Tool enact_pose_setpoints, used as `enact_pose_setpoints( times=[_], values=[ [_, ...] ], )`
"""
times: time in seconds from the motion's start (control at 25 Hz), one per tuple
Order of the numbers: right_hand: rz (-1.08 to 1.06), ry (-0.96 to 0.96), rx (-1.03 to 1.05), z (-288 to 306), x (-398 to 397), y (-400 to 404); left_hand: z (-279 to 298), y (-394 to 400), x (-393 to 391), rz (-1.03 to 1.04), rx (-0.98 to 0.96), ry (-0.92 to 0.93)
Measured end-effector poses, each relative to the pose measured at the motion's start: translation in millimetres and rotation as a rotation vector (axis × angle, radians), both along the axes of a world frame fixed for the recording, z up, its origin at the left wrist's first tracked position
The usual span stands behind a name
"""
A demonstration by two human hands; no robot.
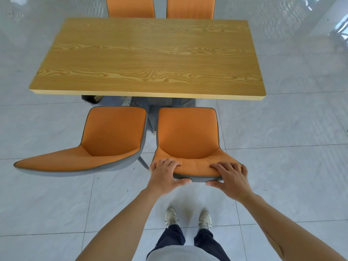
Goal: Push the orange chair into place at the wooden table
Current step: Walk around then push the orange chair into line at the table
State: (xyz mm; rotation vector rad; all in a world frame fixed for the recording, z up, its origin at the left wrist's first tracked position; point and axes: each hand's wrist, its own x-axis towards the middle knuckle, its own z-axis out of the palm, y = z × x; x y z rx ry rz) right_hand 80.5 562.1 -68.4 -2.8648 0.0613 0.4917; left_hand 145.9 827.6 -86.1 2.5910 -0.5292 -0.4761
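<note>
An orange chair [188,132] with a grey shell stands in front of me, its seat facing the wooden table [150,59]. The seat's front edge sits just short of the table's near edge. My left hand [165,176] grips the top of the backrest at its left end, fingers over the orange side and thumb on the grey back. At the right end, my right hand [230,178] holds the backrest the same way.
A second orange chair [113,134] stands just left, its backrest angled out to the left. Two more orange chairs [130,6] are tucked in at the table's far side. Pale glossy floor tiles [282,129] surround everything; my feet [188,217] are behind the chair.
</note>
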Motion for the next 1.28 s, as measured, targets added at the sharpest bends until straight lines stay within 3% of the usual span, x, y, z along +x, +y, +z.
enact_pose_setpoints(
  times=[0.16,0.28,0.44,0.72,1.0,1.28],
  values=[
    [-0.021,0.07,-0.033,11,-2,10,6,2,5,-0.059,0.084,0.123],
    [-0.038,0.016,-0.017,20,-12,20,10,3,0,-0.037,0.104,0.135],
    [-0.037,-0.076,0.077,32,-25,20,20,10,-13,0.029,0.046,0.06],
    [-0.014,-0.122,0.22,46,-31,43,57,45,-33,0.157,-0.01,0.169],
    [0.148,-0.139,0.345,54,-11,117,92,134,-58,0.32,-0.019,0.134],
    [0.247,-0.077,0.364,55,46,226,93,270,-48,0.477,0.005,0.083]
  ],
)
